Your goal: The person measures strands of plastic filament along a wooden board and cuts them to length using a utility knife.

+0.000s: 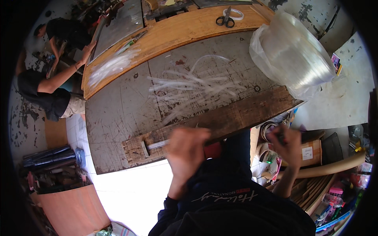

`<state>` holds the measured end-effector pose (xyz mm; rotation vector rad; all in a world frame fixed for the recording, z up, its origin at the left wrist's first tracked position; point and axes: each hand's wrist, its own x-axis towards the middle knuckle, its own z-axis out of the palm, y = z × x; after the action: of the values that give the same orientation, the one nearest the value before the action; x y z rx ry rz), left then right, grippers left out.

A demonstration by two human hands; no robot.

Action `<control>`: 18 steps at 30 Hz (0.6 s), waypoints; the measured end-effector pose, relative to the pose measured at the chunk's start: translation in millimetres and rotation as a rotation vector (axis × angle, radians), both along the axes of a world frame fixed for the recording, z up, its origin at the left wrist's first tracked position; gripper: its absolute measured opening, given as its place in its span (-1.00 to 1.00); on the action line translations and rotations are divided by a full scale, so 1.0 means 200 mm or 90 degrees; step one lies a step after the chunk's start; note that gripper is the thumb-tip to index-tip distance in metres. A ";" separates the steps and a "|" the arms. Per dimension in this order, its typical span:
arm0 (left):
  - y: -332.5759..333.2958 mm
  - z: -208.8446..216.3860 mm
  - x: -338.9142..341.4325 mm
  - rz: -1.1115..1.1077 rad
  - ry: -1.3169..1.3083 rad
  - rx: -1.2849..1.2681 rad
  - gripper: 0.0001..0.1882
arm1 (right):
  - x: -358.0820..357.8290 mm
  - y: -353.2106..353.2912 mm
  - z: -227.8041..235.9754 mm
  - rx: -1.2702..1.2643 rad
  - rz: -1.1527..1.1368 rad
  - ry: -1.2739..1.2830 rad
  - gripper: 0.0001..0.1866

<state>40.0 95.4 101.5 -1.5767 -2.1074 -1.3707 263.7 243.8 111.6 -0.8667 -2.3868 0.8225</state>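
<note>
My left hand (187, 149), blurred by motion, is closed over the near edge of a worn wooden plank (244, 114). A clear plastic strip (158, 144) runs from under its fingers to a small metal stop (145, 149) at the plank's left end. Off to the right, past the bench edge, my right hand (288, 144) is raised and closed round something dark with a bit of red; blur hides what it is. Loose clear plastic strips (197, 84) lie in a heap on the scratched grey bench (118, 118) beyond the plank.
A big roll of clear plastic (293, 51) stands at the right. Black-handled scissors (225, 20) and a white tape ring (235, 14) lie on the far wooden board (177, 29). Two people work at the left. Cardboard boxes (313, 153) and clutter fill the lower right.
</note>
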 end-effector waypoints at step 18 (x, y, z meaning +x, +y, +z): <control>0.38 0.11 0.00 -0.016 0.143 -0.024 -0.73 | -0.17 -0.14 -0.06 -0.130 0.080 0.031 -0.82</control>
<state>39.1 170.5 123.3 -1.6894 -1.9980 -1.1082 229.3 215.8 100.6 -0.7696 -2.3620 1.1403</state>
